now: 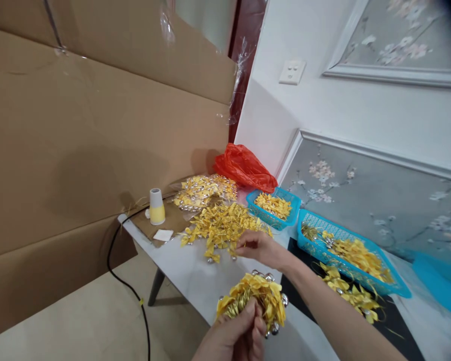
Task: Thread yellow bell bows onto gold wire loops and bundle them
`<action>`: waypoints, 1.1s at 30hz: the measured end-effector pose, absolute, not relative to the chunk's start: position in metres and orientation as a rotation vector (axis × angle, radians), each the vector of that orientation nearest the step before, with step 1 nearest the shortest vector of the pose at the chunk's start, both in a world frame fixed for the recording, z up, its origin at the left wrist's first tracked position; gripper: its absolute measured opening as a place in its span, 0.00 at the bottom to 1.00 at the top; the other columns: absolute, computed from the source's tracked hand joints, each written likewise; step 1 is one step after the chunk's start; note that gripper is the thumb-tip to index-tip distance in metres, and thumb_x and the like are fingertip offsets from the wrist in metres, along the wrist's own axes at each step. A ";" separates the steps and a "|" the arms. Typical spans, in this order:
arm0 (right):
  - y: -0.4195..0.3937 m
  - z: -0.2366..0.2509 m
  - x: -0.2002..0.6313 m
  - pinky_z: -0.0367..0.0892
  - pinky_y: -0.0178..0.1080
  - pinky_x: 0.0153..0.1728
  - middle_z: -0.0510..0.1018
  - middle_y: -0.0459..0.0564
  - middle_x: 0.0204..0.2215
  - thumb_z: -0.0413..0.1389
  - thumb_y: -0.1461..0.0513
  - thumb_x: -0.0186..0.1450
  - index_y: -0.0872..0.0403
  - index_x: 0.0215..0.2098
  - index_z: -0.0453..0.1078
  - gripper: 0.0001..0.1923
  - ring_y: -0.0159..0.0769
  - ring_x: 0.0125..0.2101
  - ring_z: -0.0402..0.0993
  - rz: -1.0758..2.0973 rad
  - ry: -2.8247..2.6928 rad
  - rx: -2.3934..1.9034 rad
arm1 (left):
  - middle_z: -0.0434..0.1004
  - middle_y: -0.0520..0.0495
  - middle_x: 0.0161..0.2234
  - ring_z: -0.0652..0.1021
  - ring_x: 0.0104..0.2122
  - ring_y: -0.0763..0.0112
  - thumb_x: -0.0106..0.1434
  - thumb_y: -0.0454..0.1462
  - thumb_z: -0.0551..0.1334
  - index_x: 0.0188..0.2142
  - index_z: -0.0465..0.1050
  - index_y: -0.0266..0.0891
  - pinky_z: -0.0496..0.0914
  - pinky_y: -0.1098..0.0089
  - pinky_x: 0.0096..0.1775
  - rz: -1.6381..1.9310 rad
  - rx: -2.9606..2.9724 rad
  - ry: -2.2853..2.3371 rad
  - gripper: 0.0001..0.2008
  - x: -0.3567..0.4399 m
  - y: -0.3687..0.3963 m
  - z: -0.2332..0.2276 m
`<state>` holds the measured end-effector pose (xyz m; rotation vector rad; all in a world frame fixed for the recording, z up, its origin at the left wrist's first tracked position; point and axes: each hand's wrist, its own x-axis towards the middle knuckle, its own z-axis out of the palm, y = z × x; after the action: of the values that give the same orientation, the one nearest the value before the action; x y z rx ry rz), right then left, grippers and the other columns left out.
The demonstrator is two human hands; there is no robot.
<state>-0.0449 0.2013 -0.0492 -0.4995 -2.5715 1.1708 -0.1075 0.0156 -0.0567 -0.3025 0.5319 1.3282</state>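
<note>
My left hand (240, 331) is closed around the stems of a thick bunch of yellow fabric flowers (274, 296), with shiny silver bells around its rim. Gold-coloured stems gather under my left thumb. Farther off, my right hand (261, 248) pinches at the near edge of a loose pile of yellow flowers (225, 220). At its fingertips is a yellow flower (232, 247) with a silver bell hanging below; the fingers partly hide it. The pile spreads over the white table (188, 273).
Two blue baskets (274, 220) (361, 273) of yellow pieces stand along the wall. More flowers (355, 298) lie on a black mat (394, 321). Behind the pile are filled clear bags (199, 193) and a red plastic bag (244, 165). A cone (157, 206) stands left; a black cable (131, 288) hangs beside the table.
</note>
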 end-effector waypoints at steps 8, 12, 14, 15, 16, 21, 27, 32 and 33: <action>0.202 -0.015 0.008 0.55 0.31 0.21 0.66 0.40 0.23 0.57 0.50 0.66 0.56 0.31 0.65 0.17 0.25 0.19 0.58 1.577 -2.170 -0.490 | 0.77 0.44 0.19 0.80 0.18 0.74 0.66 0.28 0.58 0.28 0.76 0.22 0.76 0.78 0.22 1.309 -0.273 0.539 0.13 -0.102 0.016 -0.053; 0.194 -0.005 0.023 0.51 0.33 0.22 0.66 0.42 0.24 0.58 0.46 0.62 0.55 0.30 0.64 0.21 0.25 0.19 0.54 1.642 -2.081 -0.468 | 0.81 0.42 0.25 0.81 0.21 0.74 0.65 0.25 0.58 0.32 0.75 0.23 0.77 0.77 0.25 1.356 -0.294 0.561 0.07 -0.101 0.018 -0.052; 0.189 0.001 0.030 0.50 0.33 0.22 0.65 0.42 0.23 0.58 0.46 0.63 0.54 0.29 0.63 0.21 0.25 0.20 0.53 1.639 -2.078 -0.461 | 0.81 0.41 0.27 0.81 0.22 0.74 0.65 0.24 0.57 0.34 0.75 0.23 0.78 0.77 0.25 1.385 -0.295 0.574 0.07 -0.100 0.019 -0.052; 0.186 0.004 0.033 0.50 0.33 0.22 0.65 0.42 0.23 0.58 0.46 0.63 0.54 0.29 0.64 0.20 0.26 0.20 0.53 1.630 -2.085 -0.460 | 0.81 0.41 0.27 0.81 0.22 0.75 0.65 0.24 0.57 0.34 0.75 0.23 0.78 0.77 0.26 1.400 -0.291 0.581 0.07 -0.099 0.019 -0.051; 0.184 0.007 0.035 0.50 0.33 0.22 0.65 0.42 0.23 0.57 0.47 0.64 0.54 0.29 0.64 0.20 0.26 0.20 0.53 1.617 -2.096 -0.462 | 0.81 0.41 0.27 0.81 0.22 0.75 0.65 0.24 0.57 0.35 0.75 0.23 0.78 0.77 0.26 1.416 -0.284 0.590 0.07 -0.099 0.020 -0.051; 0.172 0.022 0.049 0.54 0.32 0.22 0.67 0.42 0.22 0.54 0.46 0.65 0.55 0.30 0.67 0.20 0.26 0.20 0.55 1.521 -2.234 -0.499 | 0.80 0.40 0.30 0.81 0.23 0.75 0.65 0.23 0.57 0.36 0.75 0.22 0.78 0.78 0.26 1.476 -0.216 0.640 0.08 -0.095 0.022 -0.049; 0.157 0.036 0.059 0.63 0.31 0.24 0.74 0.44 0.21 0.55 0.56 0.67 0.54 0.32 0.77 0.12 0.29 0.22 0.68 1.334 -2.662 -0.508 | 0.79 0.41 0.30 0.79 0.22 0.77 0.64 0.24 0.59 0.36 0.77 0.23 0.76 0.79 0.23 1.490 -0.137 0.697 0.07 -0.094 0.023 -0.044; 0.141 0.038 0.044 0.67 0.32 0.33 0.79 0.44 0.28 0.57 0.64 0.66 0.52 0.35 0.79 0.08 0.31 0.29 0.74 0.930 -2.887 -0.386 | 0.76 0.43 0.25 0.77 0.20 0.78 0.63 0.23 0.60 0.33 0.77 0.24 0.74 0.80 0.22 1.477 -0.105 0.718 0.07 -0.091 0.021 -0.046; 0.138 0.037 0.040 0.67 0.32 0.35 0.79 0.45 0.29 0.57 0.65 0.66 0.52 0.36 0.79 0.08 0.31 0.31 0.74 0.843 -2.906 -0.366 | 0.76 0.44 0.24 0.77 0.19 0.78 0.63 0.23 0.59 0.31 0.77 0.24 0.74 0.80 0.22 1.476 -0.103 0.720 0.08 -0.090 0.021 -0.047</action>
<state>0.0403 0.1385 0.0371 -0.3656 -2.9062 0.8432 -0.0900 0.0209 -0.0466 -0.1034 0.7196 1.4765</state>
